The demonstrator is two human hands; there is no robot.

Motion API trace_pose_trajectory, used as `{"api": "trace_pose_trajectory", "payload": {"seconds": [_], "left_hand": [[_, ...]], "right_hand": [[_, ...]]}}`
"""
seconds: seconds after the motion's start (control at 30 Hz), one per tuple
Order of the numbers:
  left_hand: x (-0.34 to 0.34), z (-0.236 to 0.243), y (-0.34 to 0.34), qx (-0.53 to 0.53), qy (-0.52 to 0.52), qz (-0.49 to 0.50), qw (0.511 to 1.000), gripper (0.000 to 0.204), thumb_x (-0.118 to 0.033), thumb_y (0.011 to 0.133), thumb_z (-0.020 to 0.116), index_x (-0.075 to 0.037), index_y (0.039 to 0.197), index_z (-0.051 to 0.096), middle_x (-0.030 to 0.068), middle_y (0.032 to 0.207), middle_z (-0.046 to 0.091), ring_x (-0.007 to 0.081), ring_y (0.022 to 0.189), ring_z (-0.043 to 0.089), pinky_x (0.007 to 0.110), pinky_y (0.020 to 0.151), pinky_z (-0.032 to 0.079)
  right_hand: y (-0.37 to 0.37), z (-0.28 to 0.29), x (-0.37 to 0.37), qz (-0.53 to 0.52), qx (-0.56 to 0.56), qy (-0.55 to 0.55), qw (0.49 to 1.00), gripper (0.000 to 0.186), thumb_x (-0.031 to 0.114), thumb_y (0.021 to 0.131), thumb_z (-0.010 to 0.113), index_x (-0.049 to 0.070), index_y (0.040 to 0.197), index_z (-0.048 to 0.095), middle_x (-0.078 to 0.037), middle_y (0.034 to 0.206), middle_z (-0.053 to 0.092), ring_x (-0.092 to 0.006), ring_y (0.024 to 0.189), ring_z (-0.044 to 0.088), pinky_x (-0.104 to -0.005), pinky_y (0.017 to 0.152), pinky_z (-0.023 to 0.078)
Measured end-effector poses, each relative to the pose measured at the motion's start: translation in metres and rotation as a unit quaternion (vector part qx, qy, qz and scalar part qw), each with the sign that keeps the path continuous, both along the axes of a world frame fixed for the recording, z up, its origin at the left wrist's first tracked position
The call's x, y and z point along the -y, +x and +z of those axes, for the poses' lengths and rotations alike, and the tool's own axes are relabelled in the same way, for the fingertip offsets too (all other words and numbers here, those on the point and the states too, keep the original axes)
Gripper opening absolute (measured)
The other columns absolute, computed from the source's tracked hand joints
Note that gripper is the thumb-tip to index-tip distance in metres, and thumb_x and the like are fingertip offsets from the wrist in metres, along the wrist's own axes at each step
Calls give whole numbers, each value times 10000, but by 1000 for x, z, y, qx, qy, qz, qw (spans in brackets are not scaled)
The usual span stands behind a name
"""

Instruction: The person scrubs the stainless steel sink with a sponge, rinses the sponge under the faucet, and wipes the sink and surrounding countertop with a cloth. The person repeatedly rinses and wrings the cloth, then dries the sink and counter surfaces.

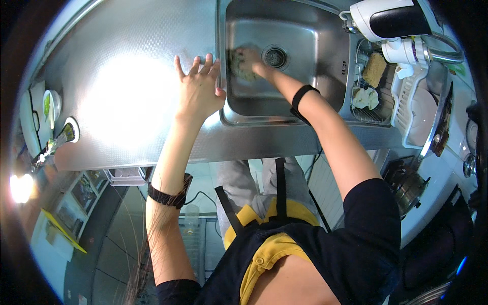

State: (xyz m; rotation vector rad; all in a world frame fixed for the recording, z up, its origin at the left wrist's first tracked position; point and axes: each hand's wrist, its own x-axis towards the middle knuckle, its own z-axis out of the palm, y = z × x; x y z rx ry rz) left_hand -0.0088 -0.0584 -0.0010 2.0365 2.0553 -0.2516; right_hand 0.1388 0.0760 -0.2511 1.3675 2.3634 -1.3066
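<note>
Dimpled stainless steel forms the kitchen tabletop (147, 152), with a sink (325, 46) set into it. Nearest, the left hand (200, 94) rests palm down beside the sink's left rim, fingers spread, holding nothing. To the sink's right, a wire basket (373, 118) holds a crumpled white item (365, 98) and, farther back, a tan sponge (374, 69). Inside the sink, the blurred right hand (249, 58) covers a pale greenish pad (247, 75) left of the drain (275, 57); how tightly its fingers close, I cannot tell.
</note>
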Motion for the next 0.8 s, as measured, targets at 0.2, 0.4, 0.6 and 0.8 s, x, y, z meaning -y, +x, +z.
{"api": "trace_pose_trajectory", "payload": {"seconds": [0.2,0.4,0.6,0.8], "left_hand": [[-3,-2,4,19,31,9,999,611,-243,776,551,-79,1364,520,117,1424,502,291,1344,443,677,1131,83],[-2,-1,5,25,35,14,999,571,-241,800,536,-83,1349,531,106,1419,509,285,1345,444,679,1130,75],[-4,2,5,10,-11,21,1000,607,-275,831,550,-134,1417,478,78,1472,457,272,1385,393,673,1144,39],[1,2,-1,45,25,8,999,592,-231,788,557,-61,1354,524,114,1440,482,290,1353,429,684,1132,84]], "right_hand": [[-14,-7,-100,144,26,389,910,582,98,793,637,208,1356,539,-116,1390,514,-348,1225,523,-422,1011,466],[66,-4,-131,232,202,325,894,548,89,889,488,273,1405,473,-27,1433,464,-304,1223,517,-405,942,529],[133,10,-129,165,237,383,878,540,75,891,497,241,1403,449,-90,1360,534,-332,1093,619,-430,861,560],[156,30,-124,28,340,242,908,389,92,924,484,134,1311,498,-205,1160,648,-361,1040,652,-464,835,552]]}}
